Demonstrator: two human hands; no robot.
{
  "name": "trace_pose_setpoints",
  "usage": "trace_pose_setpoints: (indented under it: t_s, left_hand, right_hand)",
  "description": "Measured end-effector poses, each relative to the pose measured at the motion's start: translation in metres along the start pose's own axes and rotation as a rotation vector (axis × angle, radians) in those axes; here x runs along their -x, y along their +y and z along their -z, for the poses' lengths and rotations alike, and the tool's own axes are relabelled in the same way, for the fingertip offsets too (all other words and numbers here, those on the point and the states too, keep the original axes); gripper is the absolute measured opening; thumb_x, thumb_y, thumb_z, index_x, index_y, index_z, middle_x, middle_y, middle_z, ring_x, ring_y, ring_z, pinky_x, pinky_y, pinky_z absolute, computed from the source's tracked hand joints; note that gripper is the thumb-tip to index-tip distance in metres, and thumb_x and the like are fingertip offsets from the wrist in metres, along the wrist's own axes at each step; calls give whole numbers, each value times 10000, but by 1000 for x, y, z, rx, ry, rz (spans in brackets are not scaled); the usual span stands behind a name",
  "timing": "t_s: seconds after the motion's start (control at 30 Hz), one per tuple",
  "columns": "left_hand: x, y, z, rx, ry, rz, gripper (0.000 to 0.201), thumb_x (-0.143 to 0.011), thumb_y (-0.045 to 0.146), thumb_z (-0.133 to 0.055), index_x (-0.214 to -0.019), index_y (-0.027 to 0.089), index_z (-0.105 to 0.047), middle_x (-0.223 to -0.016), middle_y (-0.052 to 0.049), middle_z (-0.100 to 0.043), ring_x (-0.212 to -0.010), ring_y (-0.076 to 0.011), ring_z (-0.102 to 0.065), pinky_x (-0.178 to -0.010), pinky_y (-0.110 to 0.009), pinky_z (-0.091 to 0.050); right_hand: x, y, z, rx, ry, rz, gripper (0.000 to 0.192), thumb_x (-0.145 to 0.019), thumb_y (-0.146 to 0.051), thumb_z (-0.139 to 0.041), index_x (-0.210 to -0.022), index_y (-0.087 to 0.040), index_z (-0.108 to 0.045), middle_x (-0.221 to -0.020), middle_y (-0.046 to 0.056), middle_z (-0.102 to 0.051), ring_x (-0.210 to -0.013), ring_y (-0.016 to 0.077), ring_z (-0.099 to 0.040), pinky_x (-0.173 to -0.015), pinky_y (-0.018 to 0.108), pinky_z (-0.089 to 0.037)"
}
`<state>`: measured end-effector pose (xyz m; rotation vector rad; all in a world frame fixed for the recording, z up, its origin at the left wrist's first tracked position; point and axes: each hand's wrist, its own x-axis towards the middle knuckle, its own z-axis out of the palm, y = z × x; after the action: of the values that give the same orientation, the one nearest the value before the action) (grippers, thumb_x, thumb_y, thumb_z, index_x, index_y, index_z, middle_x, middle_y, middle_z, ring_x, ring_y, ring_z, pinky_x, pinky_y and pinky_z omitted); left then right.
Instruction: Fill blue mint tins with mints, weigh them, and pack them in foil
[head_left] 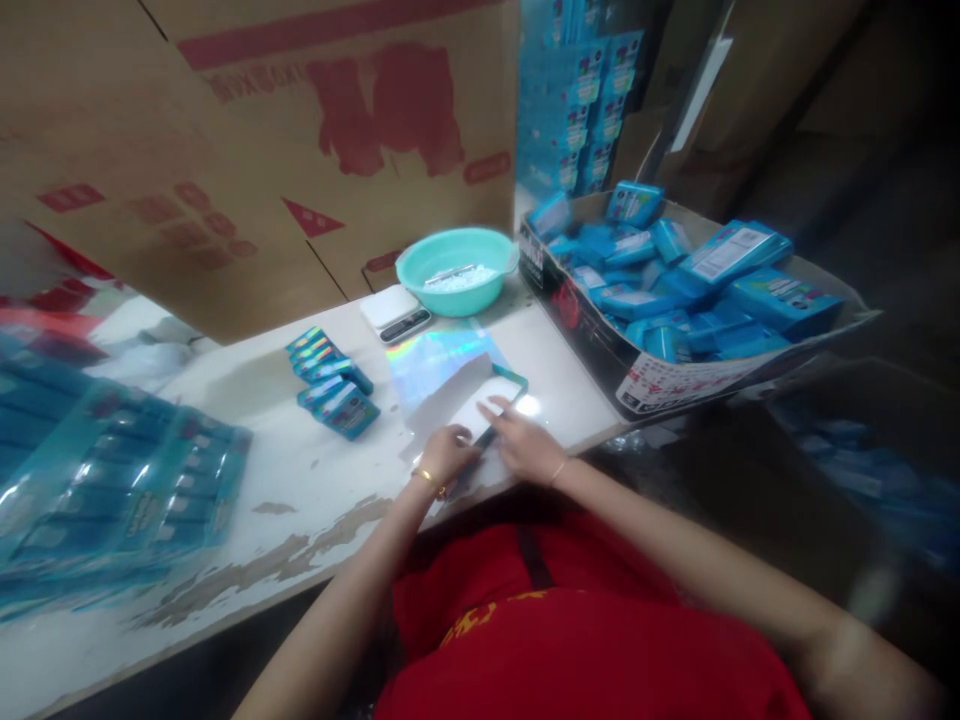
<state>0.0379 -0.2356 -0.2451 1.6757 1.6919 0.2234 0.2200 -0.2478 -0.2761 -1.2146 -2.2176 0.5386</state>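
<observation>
On the table in front of me lies a shallow open cardboard box (469,408), white inside with a teal edge at its far end and a raised greyish flap along its left side. My left hand (448,455) is curled around its near end, with a gold bracelet at the wrist. Over the near right side reaches my right hand (525,443), its fingers bent across the white inside and the rest of the grip partly hidden. Under the box is a shiny iridescent sheet (435,350).
Small blue packs (334,385) stand in a row at left. A kitchen scale (394,312) and a turquoise bowl (457,240) of small white pieces sit behind. At right, a carton (585,345) brims with blue boxes. Wrapped blue packs (127,480) fill the left end.
</observation>
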Motion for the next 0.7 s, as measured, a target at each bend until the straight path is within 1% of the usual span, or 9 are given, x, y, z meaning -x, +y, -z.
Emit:
trace_pose_setpoints:
  t_s: [0.03,0.1,0.17,0.23,0.3,0.37,0.43,0.53,0.7]
  left_hand:
    - [1,-2,0,50,-23,-9,383,-703,259,-674,-1044,90,-632,-854,-103,-702,-746,-192,-642,-666,-263,-480]
    - [3,-8,1,191,-103,-17,465,-707,204,-676,-1148,88,-585,-870,-101,-703,-765,-186,-646,-683,-267,-495]
    - [6,-15,6,343,-201,-1,645,-720,147,-662,-1323,89,-442,-910,-107,-701,-769,-172,-646,-694,-278,-510]
    - [11,-22,15,396,-236,-63,744,-753,151,-646,-1414,101,-309,-1034,-138,-678,-801,-168,-648,-724,-309,-529]
    - [17,-30,25,250,-146,-279,576,-823,195,-582,-1366,124,-402,-1187,-152,-617,-931,-187,-637,-836,-363,-525]
    - [25,-38,34,-54,-40,-534,371,-879,181,-470,-1240,150,-548,-1261,-122,-578,-1104,-207,-579,-967,-398,-470]
    - [34,-45,37,-368,-60,-701,342,-889,155,-415,-1175,170,-603,-1268,-102,-578,-1226,-226,-499,-1056,-439,-393]
    - [45,-53,33,-621,-152,-758,342,-899,256,-467,-1208,166,-584,-1356,-116,-507,-1313,-266,-403,-1106,-480,-311]
    - [55,-57,15,-657,-82,-697,412,-901,385,-500,-1247,167,-551,-1426,-110,-432,-1337,-281,-368,-1063,-428,-365]
  right_hand:
    - [7,-4,-7,-51,-26,118,726,-815,-133,-455,-1487,-151,-181,-1408,167,-317,-1233,274,-404,-1005,417,-416]
    - [15,-9,-18,-119,-67,206,771,-798,-139,-512,-1486,-130,-164,-1297,156,-411,-1155,248,-436,-999,405,-419]
    - [15,-10,-24,-106,-78,190,674,-808,-279,-617,-1402,-106,-350,-1116,134,-478,-1005,234,-475,-919,392,-454]
    - [11,-9,-27,-41,-83,177,554,-759,-464,-687,-1155,-97,-562,-1004,116,-480,-895,223,-469,-821,373,-470]
    - [8,-8,-28,47,-76,180,558,-699,-611,-682,-922,-105,-608,-953,112,-478,-841,223,-450,-752,364,-458]
    - [6,-8,-29,123,-62,195,623,-666,-710,-636,-848,-115,-596,-934,114,-484,-818,227,-433,-722,362,-435]
    - [5,-8,-29,173,-52,215,649,-667,-757,-586,-827,-128,-593,-916,111,-489,-802,225,-420,-709,353,-412]
    - [4,-8,-29,222,-45,240,650,-700,-779,-521,-812,-142,-595,-898,107,-496,-787,220,-407,-695,340,-383]
    - [5,-9,-25,300,-67,297,602,-790,-723,-458,-908,-155,-618,-1032,131,-529,-846,237,-410,-687,336,-358]
